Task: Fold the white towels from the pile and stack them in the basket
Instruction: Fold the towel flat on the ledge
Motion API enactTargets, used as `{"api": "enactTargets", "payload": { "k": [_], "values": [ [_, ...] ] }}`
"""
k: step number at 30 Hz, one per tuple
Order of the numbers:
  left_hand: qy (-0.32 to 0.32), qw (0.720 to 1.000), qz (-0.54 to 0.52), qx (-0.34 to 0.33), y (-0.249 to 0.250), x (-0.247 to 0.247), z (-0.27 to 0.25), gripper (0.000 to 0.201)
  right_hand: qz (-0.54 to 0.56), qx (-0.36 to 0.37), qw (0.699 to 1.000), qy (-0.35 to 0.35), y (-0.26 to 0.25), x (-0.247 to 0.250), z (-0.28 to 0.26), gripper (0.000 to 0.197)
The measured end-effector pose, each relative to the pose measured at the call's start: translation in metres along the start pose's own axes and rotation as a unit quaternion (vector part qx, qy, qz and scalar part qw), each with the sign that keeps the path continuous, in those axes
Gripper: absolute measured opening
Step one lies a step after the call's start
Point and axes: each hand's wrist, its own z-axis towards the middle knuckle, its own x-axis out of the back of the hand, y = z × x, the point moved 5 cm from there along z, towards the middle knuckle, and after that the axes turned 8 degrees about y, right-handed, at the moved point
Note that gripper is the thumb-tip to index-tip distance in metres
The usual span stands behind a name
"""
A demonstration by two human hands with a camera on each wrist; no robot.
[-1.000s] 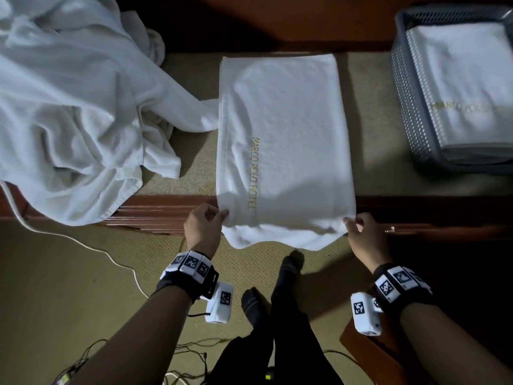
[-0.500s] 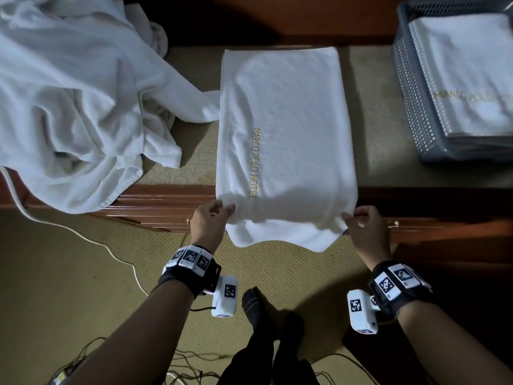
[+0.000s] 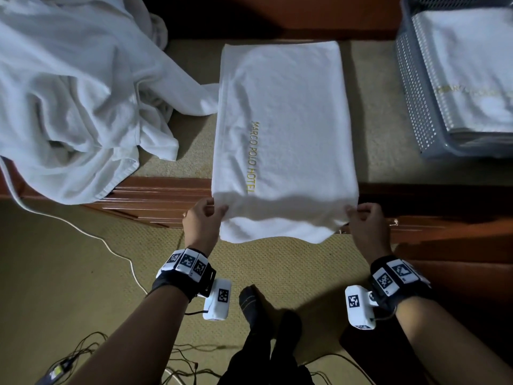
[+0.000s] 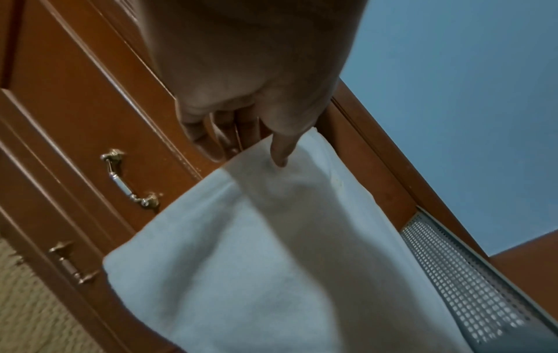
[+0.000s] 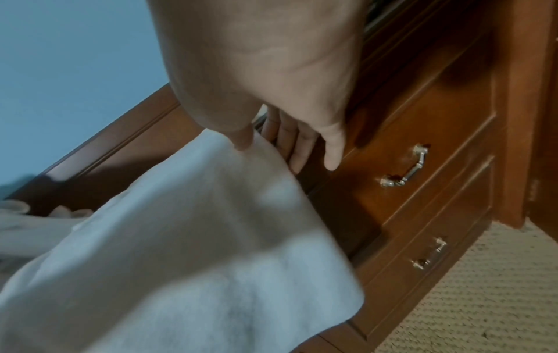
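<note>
We take as landmark the partly folded white terry towel with gold "MARCO POLO HOTEL" lettering, which lies flat on the beige-topped wooden dresser with its near end hanging over the front edge. Largest in view, to the towel's left and touching its edge with one loose corner, is the crumpled pile of unfolded white towels. To the towel's right, apart from it across bare dresser top, stands the grey perforated plastic basket, which already holds folded white towels. Below the towel, brass drawer handles mark the dresser front, and the tan patterned carpet lies beneath. At the towel's near left corner our left hand pinches the overhanging layer, thumb on top and fingers curled under; at the near right corner our right hand pinches it the same way, as both wrist views confirm. We judge the step in hand to be the next fold of this towel: the grasped near end looks ready to be carried away from us over the flat part. That move calls for raising both corners together and level, laying them square on the far edge, and smoothing before transfer to the basket.
</note>
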Motion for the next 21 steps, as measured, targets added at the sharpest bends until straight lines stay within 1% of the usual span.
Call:
{"api": "enactTargets", "payload": {
  "k": [2, 3, 5, 7, 10, 12, 14, 15, 16, 17, 18, 19, 20, 21],
  "values": [
    [0.019, 1.000, -0.004, -0.006, 0.003, 0.001, -0.002, 0.031, -0.009, 0.009, 1.000, -0.008, -0.005, -0.004, -0.002, 0.039],
    [0.032, 0.999, -0.013, -0.003, 0.006, 0.002, -0.004, 0.033, -0.027, 0.016, 0.999, -0.021, -0.007, -0.007, -0.002, 0.039],
    [0.045, 0.998, -0.028, 0.022, 0.010, 0.002, -0.003, 0.040, -0.057, 0.026, 0.997, -0.051, -0.008, -0.012, 0.001, 0.032],
    [0.031, 0.999, 0.010, 0.027, 0.016, -0.002, 0.001, 0.038, -0.049, 0.025, 0.997, -0.057, -0.004, -0.010, 0.010, 0.026],
    [0.007, 0.999, 0.040, -0.001, 0.018, -0.003, 0.012, 0.034, 0.013, 0.003, 0.999, -0.047, 0.000, -0.003, 0.015, 0.015],
    [0.004, 0.998, 0.056, -0.015, 0.018, -0.004, 0.014, 0.034, 0.014, -0.011, 0.999, -0.040, 0.002, -0.002, 0.013, 0.014],
    [-0.001, 0.998, 0.065, -0.012, 0.018, -0.005, 0.011, 0.036, -0.028, -0.017, 0.999, -0.018, -0.001, 0.000, 0.010, 0.021],
    [0.004, 0.998, 0.066, -0.007, 0.019, -0.003, 0.009, 0.038, -0.038, -0.020, 0.999, 0.001, -0.004, 0.003, 0.007, 0.026],
    [0.021, 0.997, 0.070, -0.015, 0.021, 0.001, 0.007, 0.042, -0.043, -0.017, 0.999, 0.020, -0.007, 0.006, 0.003, 0.033],
    [0.050, 0.994, 0.087, -0.053, 0.026, 0.005, 0.005, 0.047, -0.058, 0.012, 0.997, 0.042, -0.014, 0.011, -0.003, 0.038],
    [0.076, 0.984, 0.114, -0.111, 0.036, 0.008, 0.000, 0.051, -0.079, 0.071, 0.992, 0.061, -0.024, 0.012, -0.012, 0.043],
    [0.085, 0.970, 0.139, -0.179, 0.048, 0.006, -0.007, 0.054, -0.096, 0.156, 0.981, 0.070, -0.037, 0.009, -0.026, 0.046],
    [0.063, 0.955, 0.159, -0.243, 0.060, -0.003, -0.015, 0.056, -0.101, 0.250, 0.961, 0.057, -0.052, -0.001, -0.043, 0.051],
    [0.016, 0.939, 0.172, -0.298, 0.070, -0.017, -0.024, 0.059, -0.112, 0.330, 0.937, 0.019, -0.064, -0.018, -0.059, 0.058]
  ]
}}
